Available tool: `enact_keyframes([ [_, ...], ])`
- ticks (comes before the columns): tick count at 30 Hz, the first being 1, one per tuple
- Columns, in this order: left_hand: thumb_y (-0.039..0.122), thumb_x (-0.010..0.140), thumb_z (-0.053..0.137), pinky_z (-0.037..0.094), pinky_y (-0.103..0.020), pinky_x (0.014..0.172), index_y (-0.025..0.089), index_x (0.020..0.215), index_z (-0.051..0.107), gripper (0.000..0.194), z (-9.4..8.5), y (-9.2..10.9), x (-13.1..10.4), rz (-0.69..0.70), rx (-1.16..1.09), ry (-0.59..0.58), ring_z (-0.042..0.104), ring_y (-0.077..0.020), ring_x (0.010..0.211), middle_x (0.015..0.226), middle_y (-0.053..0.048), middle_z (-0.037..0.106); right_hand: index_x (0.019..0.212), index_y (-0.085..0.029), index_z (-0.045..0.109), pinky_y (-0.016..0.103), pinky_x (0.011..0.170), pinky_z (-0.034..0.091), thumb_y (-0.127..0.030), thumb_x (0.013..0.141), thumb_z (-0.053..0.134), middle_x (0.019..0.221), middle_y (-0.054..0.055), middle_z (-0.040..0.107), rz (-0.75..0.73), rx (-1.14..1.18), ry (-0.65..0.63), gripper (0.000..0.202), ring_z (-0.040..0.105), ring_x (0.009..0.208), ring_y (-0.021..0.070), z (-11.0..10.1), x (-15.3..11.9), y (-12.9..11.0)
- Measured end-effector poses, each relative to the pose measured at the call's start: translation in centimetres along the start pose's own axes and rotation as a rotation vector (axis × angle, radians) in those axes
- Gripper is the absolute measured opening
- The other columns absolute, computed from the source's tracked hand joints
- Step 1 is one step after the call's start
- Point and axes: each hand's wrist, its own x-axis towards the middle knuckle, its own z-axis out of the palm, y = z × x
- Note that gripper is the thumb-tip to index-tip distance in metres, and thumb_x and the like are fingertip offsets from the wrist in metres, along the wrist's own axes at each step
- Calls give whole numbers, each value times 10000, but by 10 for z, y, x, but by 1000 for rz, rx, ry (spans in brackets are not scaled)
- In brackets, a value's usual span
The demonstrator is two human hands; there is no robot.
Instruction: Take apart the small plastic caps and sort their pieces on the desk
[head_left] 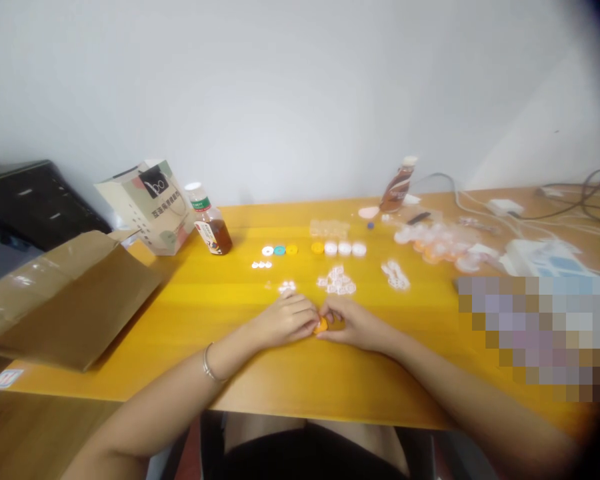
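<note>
Both hands rest on the yellow table [190, 313] near its front edge, fingertips meeting. The left hand [283, 321] and the right hand [353, 323] together pinch a small orange piece [321, 326], which lies low between them, at or just above the table top. The fingers of both hands are drawn in narrow around the piece; most of it is hidden, so its exact form cannot be told. A thin bracelet [209, 365] circles the left wrist.

Just beyond the hands lie small clusters of clear and white bits [337, 281], with another cluster [395, 275] to the right and a smaller one [287, 287] to the left. Further back is a row of round caps: white, teal and yellow [279, 251], then an orange one followed by three white ones [345, 249].

At the left rear stands a tea bottle [211, 229] with a white cap, beside a printed paper bag [147, 203]. A brown bag [75, 300] lies flat over the table's left end. Towards the right rear a brown bottle [397, 185] leans, with a heap of clear packets [437, 243] near it. Cables [575, 193] and a white adapter [504, 206] occupy the far right corner. A blurred patch covers the right front of the table.
</note>
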Motion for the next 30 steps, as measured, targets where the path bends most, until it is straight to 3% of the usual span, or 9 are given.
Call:
enact_keyframes([
  [6, 270, 847, 507, 425, -283, 761, 167, 797, 586, 139, 1, -1, 2, -236, -373, 104, 581, -128, 758, 812, -36, 648, 798, -192, 529, 263, 639, 386, -368, 715, 660, 731, -6, 515, 18, 0, -6, 235, 480, 683, 133, -1, -1, -2],
  [11, 278, 825, 532, 466, -268, 722, 147, 784, 601, 154, -2, -6, 2, -356, -543, 163, 586, -126, 729, 779, -43, 648, 815, -193, 553, 265, 653, 386, -344, 719, 657, 757, 1, 528, 41, 13, -18, 206, 493, 709, 141, -3, -1, -5],
  [19, 328, 801, 514, 457, -239, 704, 135, 768, 613, 219, -48, -39, -13, -648, -447, 194, 592, -144, 743, 777, -37, 661, 791, -182, 546, 254, 651, 381, -338, 712, 661, 762, -1, 532, 69, -8, -37, 210, 496, 703, 132, -6, -1, -9],
  [23, 311, 761, 510, 452, -240, 670, 126, 773, 626, 219, -61, -63, -29, -775, -387, 33, 602, -161, 725, 789, -45, 673, 787, -179, 542, 253, 654, 378, -316, 717, 656, 761, -1, 531, 70, -10, -36, 192, 496, 697, 129, -6, -1, -10],
  [27, 282, 727, 491, 450, -245, 652, 126, 758, 642, 220, -54, -75, -39, -811, -359, -140, 606, -169, 705, 779, -46, 680, 797, -185, 545, 255, 658, 375, -322, 720, 653, 761, -3, 530, 57, -6, -42, 191, 495, 703, 132, -6, -1, -9],
  [30, 288, 719, 475, 433, -240, 603, 130, 741, 644, 233, -46, -76, -39, -821, -286, -180, 588, -159, 642, 709, -31, 666, 804, -187, 543, 253, 658, 374, -325, 728, 647, 766, -3, 530, 41, -5, -37, 189, 490, 703, 130, -5, -1, -6],
])
